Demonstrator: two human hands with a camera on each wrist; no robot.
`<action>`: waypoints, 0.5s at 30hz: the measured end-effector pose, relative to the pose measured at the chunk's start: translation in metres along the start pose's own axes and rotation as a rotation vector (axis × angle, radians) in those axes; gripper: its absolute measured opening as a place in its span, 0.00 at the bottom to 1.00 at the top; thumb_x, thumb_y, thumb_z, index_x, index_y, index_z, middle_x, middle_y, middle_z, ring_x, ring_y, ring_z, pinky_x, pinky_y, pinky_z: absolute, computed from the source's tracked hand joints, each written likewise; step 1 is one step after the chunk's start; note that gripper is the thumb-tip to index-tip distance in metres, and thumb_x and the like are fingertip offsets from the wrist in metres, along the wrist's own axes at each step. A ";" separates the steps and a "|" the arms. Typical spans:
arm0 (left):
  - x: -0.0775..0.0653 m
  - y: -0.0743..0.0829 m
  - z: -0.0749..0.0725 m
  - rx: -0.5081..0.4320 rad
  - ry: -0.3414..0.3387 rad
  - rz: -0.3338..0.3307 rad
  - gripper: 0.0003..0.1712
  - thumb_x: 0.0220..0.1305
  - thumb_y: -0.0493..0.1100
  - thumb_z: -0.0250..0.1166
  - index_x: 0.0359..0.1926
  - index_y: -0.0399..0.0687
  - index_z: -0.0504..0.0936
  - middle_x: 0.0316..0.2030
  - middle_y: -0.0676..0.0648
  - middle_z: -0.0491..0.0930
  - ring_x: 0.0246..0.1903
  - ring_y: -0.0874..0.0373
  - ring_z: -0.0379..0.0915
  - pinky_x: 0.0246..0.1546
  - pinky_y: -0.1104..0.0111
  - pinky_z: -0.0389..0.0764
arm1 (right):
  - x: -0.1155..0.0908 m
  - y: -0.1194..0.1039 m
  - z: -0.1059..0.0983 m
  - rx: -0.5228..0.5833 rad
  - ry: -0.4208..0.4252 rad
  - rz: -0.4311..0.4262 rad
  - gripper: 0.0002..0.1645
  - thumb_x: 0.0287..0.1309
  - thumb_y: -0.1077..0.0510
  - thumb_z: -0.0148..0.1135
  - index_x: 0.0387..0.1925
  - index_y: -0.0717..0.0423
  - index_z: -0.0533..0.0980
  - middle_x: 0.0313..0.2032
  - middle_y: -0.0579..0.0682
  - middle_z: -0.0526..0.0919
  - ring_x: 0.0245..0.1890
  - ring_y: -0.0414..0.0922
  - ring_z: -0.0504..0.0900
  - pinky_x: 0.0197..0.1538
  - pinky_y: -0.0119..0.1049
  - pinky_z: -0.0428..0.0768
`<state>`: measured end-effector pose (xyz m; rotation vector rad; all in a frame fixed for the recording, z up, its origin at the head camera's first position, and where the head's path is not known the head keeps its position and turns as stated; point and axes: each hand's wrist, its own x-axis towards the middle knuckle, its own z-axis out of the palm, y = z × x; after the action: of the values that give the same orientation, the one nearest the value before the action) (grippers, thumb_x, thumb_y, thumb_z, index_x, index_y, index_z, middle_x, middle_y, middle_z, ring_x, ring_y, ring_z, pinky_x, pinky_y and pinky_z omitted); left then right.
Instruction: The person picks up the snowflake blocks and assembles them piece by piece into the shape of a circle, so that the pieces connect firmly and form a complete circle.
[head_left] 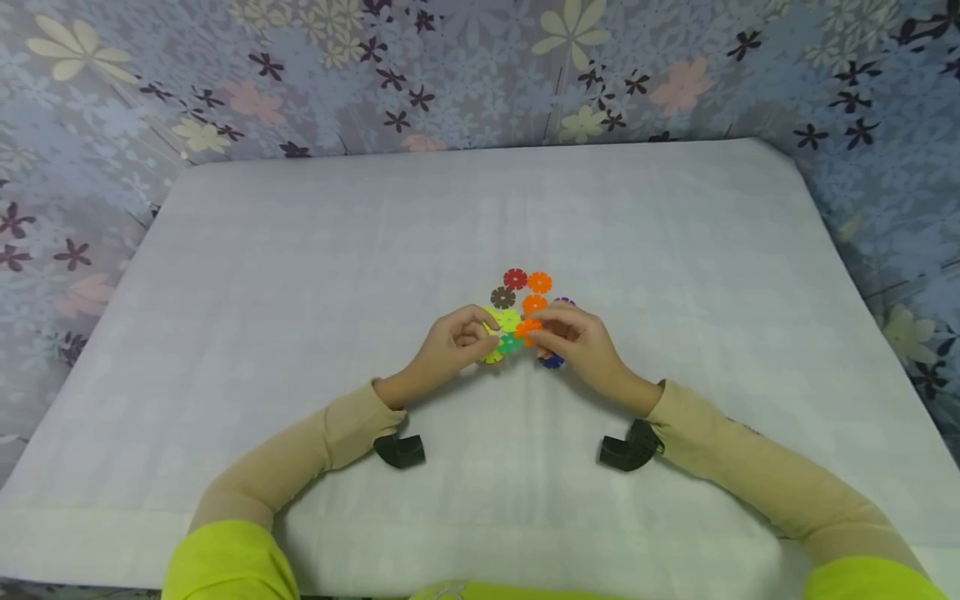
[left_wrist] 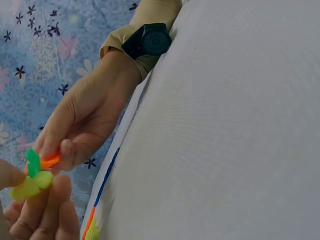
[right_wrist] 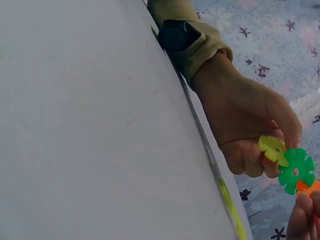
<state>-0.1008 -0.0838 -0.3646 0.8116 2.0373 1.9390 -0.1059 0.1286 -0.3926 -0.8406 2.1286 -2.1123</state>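
Observation:
Above the white table, a green notched flower-shaped disc (right_wrist: 296, 171) is joined between a yellow disc (right_wrist: 273, 149) and an orange disc (right_wrist: 309, 188). My left hand (head_left: 459, 340) pinches the yellow disc between thumb and fingers. From the other side, my right hand (head_left: 583, 340) pinches the orange one. In the left wrist view, the green disc (left_wrist: 33, 163) stands at an angle to the yellow disc (left_wrist: 31, 185). My left fingers partly cover the yellow piece in the head view.
Loose discs lie on the white-covered table (head_left: 300, 250) just beyond and beneath my hands: a red disc (head_left: 515, 278), a brown disc (head_left: 502, 297), an orange disc (head_left: 539, 282), a blue disc (head_left: 552, 362) and others. A flower-patterned cloth (head_left: 465, 75) hangs behind the table.

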 end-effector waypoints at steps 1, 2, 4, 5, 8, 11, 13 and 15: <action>0.001 0.000 0.000 0.008 -0.008 -0.005 0.06 0.56 0.23 0.54 0.37 0.23 0.70 0.19 0.39 0.72 0.18 0.37 0.68 0.18 0.70 0.67 | 0.000 0.000 0.000 0.002 -0.014 0.000 0.13 0.51 0.76 0.55 0.42 0.75 0.71 0.31 0.60 0.74 0.23 0.47 0.77 0.30 0.34 0.77; 0.001 0.001 0.000 0.018 -0.017 -0.013 0.07 0.57 0.24 0.54 0.38 0.23 0.70 0.18 0.39 0.72 0.17 0.38 0.69 0.18 0.69 0.68 | 0.000 0.000 -0.001 0.014 -0.026 0.001 0.14 0.52 0.76 0.55 0.43 0.76 0.70 0.31 0.61 0.73 0.24 0.48 0.77 0.31 0.34 0.77; 0.002 0.000 0.001 0.046 -0.029 -0.035 0.08 0.58 0.25 0.55 0.39 0.24 0.71 0.16 0.41 0.71 0.16 0.42 0.69 0.19 0.69 0.69 | 0.000 -0.001 -0.001 0.053 -0.041 0.014 0.14 0.52 0.77 0.54 0.43 0.76 0.68 0.30 0.62 0.73 0.26 0.51 0.78 0.32 0.37 0.77; 0.002 0.001 0.001 0.054 -0.038 -0.044 0.08 0.58 0.26 0.55 0.40 0.24 0.72 0.15 0.42 0.70 0.16 0.44 0.70 0.22 0.69 0.71 | 0.000 -0.002 0.000 0.070 -0.044 0.021 0.13 0.52 0.77 0.54 0.41 0.75 0.68 0.30 0.63 0.73 0.26 0.52 0.78 0.32 0.38 0.77; 0.003 0.001 0.003 0.118 -0.046 -0.055 0.08 0.59 0.27 0.56 0.39 0.24 0.74 0.12 0.47 0.67 0.14 0.55 0.65 0.23 0.72 0.67 | 0.000 -0.004 0.000 0.039 -0.055 0.036 0.10 0.50 0.76 0.57 0.36 0.73 0.69 0.28 0.62 0.76 0.27 0.52 0.79 0.31 0.39 0.77; 0.003 0.002 0.002 0.159 -0.031 -0.040 0.07 0.58 0.28 0.57 0.36 0.25 0.77 0.11 0.51 0.62 0.13 0.62 0.58 0.22 0.73 0.63 | 0.004 -0.008 -0.005 -0.155 -0.111 0.040 0.17 0.47 0.72 0.63 0.40 0.70 0.69 0.31 0.57 0.80 0.29 0.48 0.78 0.33 0.38 0.77; 0.003 0.002 0.002 0.166 -0.010 -0.034 0.06 0.58 0.28 0.57 0.34 0.25 0.77 0.10 0.52 0.61 0.13 0.63 0.55 0.21 0.73 0.61 | 0.008 -0.012 -0.012 -0.325 -0.169 0.065 0.26 0.43 0.68 0.68 0.46 0.67 0.68 0.34 0.53 0.81 0.34 0.46 0.77 0.38 0.38 0.74; 0.003 0.003 0.001 0.153 0.005 -0.037 0.06 0.59 0.28 0.56 0.34 0.25 0.77 0.10 0.53 0.60 0.13 0.64 0.55 0.21 0.73 0.61 | 0.011 -0.016 -0.021 -0.497 -0.265 0.116 0.33 0.39 0.63 0.72 0.49 0.63 0.67 0.36 0.48 0.80 0.37 0.46 0.72 0.42 0.40 0.70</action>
<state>-0.1020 -0.0816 -0.3616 0.7953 2.2092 1.7844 -0.1179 0.1451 -0.3726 -0.9355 2.5056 -1.3400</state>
